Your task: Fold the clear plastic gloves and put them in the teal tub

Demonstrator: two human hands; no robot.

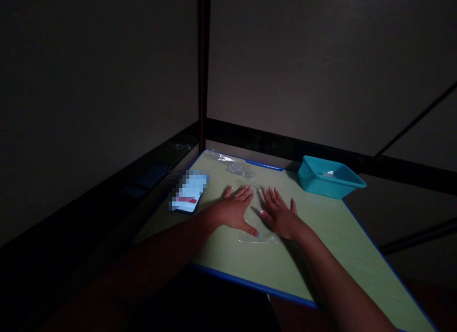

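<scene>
A clear plastic bag lies flat on the pale green table, its lower edge showing between and below my hands. My left hand rests palm down on its left part, fingers stretched out and thumb pointing toward the lower right. On the right side, my right hand is palm down too, with its fingers spread. Both hands are open and grip nothing. Parts of the bag are hidden under them, and its see-through film makes the outline hard to follow.
A lit phone lies at the table's left side. More crumpled clear plastic is at the far edge. A turquoise basket with something pale inside stands at the back right. Walls rise behind the blue-edged table.
</scene>
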